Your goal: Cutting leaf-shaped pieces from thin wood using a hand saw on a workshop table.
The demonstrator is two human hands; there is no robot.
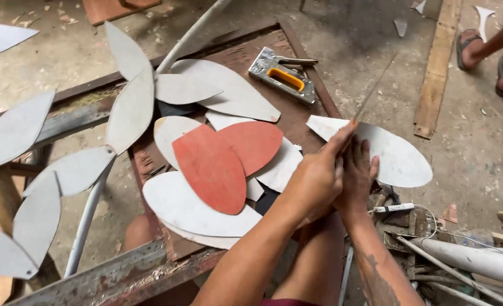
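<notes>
Left hand (314, 181) and right hand (358, 173) pressed flat on grey leaf cutout (396, 153) (fingers extended), stapler (282, 76) beyond

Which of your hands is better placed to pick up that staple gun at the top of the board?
Probably the left hand: it lies nearer the staple gun. The right hand rests flat on the grey leaf-shaped sheet.

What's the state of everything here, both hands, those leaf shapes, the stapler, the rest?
left hand: closed, fingers pressed on the grey leaf, against the right hand
right hand: flat, fingers spread on the grey leaf
grey leaf: lying flat, overhanging the table edge
red leaves: two, overlapping, atop the white pile
staple gun: lying on the table, untouched
leaf stem: leaves already attached to its pipe
</notes>
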